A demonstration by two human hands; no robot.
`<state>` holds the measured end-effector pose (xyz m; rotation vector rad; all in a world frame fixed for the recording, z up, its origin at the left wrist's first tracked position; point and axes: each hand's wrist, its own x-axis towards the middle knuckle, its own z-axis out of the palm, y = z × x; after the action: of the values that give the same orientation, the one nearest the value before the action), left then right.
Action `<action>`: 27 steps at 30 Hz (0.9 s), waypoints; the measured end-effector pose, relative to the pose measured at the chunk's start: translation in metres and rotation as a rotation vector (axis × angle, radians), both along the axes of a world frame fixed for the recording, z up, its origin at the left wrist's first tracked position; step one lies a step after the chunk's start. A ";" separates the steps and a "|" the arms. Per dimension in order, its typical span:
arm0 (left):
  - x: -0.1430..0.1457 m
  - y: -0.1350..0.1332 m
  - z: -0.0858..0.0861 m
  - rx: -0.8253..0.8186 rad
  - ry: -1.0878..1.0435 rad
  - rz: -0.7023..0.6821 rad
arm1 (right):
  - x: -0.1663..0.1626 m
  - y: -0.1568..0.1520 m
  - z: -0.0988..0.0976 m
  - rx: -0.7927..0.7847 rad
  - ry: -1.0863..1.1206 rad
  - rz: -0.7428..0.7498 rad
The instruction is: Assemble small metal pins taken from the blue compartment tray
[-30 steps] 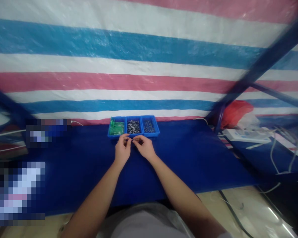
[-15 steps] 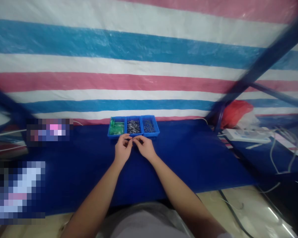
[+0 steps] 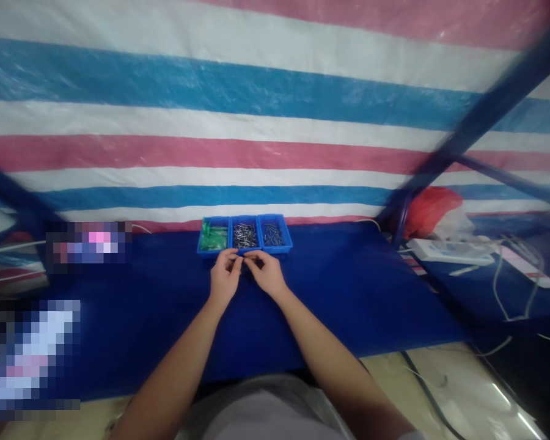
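My left hand (image 3: 224, 272) and my right hand (image 3: 266, 272) meet just in front of three blue bins, thumbs and fingertips pinched close together. Whatever sits between the fingertips is too small to make out. In the left bin (image 3: 198, 244) lie green plastic bags (image 3: 214, 235). Many small metal pieces, like screws or pins (image 3: 244, 234), fill the middle bin (image 3: 244, 217). The right bin (image 3: 288, 241) holds fewer thin, dark metal pieces (image 3: 272, 234).
The bins stand at the back of a blue table (image 3: 357, 287), against a striped tarp (image 3: 256, 131). A red plastic bag (image 3: 428, 208), a white power strip (image 3: 453, 251) and cables lie on a surface at right. Blurred-out items sit at left. Blue frame posts (image 3: 467, 131) rise at the sides.
The view has shifted slightly. My hands stay together in front of the bins, with only a tiny movement at the fingertips.
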<state>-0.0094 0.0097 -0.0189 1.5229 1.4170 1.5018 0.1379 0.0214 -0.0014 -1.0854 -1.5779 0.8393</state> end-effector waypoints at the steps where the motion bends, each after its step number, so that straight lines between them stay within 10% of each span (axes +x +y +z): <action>1: 0.000 0.000 -0.001 -0.006 -0.004 -0.001 | 0.000 0.000 0.000 0.001 -0.002 0.000; 27: 0.000 0.000 0.003 -0.027 -0.014 -0.002 | 0.001 0.000 0.003 -0.019 -0.042 0.008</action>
<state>-0.0093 0.0092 -0.0158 1.4945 1.4220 1.4832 0.1393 0.0219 0.0018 -1.1183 -1.6130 0.8432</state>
